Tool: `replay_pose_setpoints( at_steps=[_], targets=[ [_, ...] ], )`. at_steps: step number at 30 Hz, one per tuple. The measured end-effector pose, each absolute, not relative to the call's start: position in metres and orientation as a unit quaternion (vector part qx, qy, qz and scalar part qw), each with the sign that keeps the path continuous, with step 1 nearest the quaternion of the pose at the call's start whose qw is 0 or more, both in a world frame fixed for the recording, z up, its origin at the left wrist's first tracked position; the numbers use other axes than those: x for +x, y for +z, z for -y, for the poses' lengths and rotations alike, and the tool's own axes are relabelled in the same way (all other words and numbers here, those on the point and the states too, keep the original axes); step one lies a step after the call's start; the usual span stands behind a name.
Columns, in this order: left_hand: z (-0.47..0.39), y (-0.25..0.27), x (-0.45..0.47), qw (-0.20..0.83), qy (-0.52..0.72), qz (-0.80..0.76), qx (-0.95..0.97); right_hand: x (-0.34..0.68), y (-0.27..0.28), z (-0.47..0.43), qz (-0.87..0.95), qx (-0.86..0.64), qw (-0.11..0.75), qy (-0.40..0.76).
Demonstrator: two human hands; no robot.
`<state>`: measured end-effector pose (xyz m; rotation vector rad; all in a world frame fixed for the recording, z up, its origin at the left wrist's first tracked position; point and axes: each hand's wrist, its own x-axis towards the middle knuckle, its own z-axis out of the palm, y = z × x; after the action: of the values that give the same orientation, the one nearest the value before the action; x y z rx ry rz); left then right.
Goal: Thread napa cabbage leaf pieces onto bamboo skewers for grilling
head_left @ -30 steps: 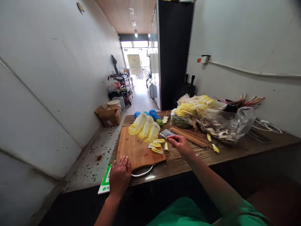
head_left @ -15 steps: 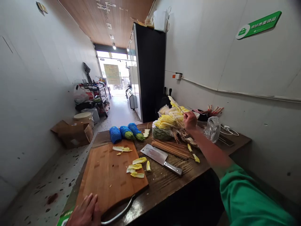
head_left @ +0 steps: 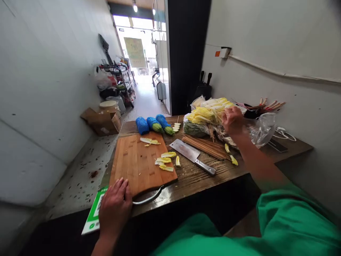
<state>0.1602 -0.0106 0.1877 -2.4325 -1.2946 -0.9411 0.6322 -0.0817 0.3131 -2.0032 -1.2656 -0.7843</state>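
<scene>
My left hand (head_left: 115, 199) lies with its fingers flat on the near left corner of the wooden cutting board (head_left: 128, 160). My right hand (head_left: 233, 121) is closed, fingers curled, beside the heap of yellow napa cabbage (head_left: 201, 114). Whatever is between its fingers is hidden. Behind that heap, long cabbage pieces (head_left: 217, 103) lie stacked in a tray. Several cut cabbage leaves (head_left: 166, 160) rest on the board's right side, with another strip (head_left: 149, 141) near its far edge. A cleaver (head_left: 190, 153) lies right of the board, next to a bundle of wooden skewers (head_left: 205, 145).
Green vegetables in blue foam nets (head_left: 154, 124) and a skewer of white slices (head_left: 176, 127) are behind the board. A clear plastic bag (head_left: 263, 129) and a white cable (head_left: 285, 133) lie to the right. A green-and-white sign (head_left: 93, 213) sticks out under my left hand.
The view has tilted down and shifted left. My right hand has lowered onto the stack; the cabbage skewer it held up no longer stands out from it. My left hand stays on the board.
</scene>
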Motion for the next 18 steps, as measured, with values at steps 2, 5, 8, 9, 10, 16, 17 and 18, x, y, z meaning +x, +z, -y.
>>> replay_pose_setpoints(
  at_steps=[2,5,8,9,10,16,17,18],
  targets=[
    [0.012,0.187,0.161,0.11,-0.316,0.447,-0.83,0.586,0.295,0.077,0.555,-0.738,0.296,-0.244],
    [0.013,0.187,0.159,0.106,-0.315,0.446,-0.831,0.502,0.255,0.059,0.708,-0.675,0.205,-0.045],
    [0.013,0.186,0.158,0.101,-0.314,0.437,-0.837,0.434,0.224,0.039,0.728,-0.669,0.135,0.062],
    [0.012,0.186,0.158,0.1,-0.314,0.434,-0.838,0.418,0.219,0.033,0.726,-0.673,0.123,0.075],
    [0.012,0.186,0.157,0.101,-0.315,0.434,-0.838,0.406,0.216,0.029,0.708,-0.692,0.125,0.064],
    [0.011,0.187,0.161,0.099,-0.319,0.433,-0.837,0.387,0.222,0.02,0.723,-0.678,0.132,0.017],
    [0.011,0.187,0.161,0.096,-0.32,0.432,-0.838,0.39,0.224,0.021,0.726,-0.675,0.132,0.023],
    [0.011,0.186,0.16,0.092,-0.319,0.429,-0.84,0.394,0.226,0.022,0.722,-0.678,0.136,0.027]
  ],
)
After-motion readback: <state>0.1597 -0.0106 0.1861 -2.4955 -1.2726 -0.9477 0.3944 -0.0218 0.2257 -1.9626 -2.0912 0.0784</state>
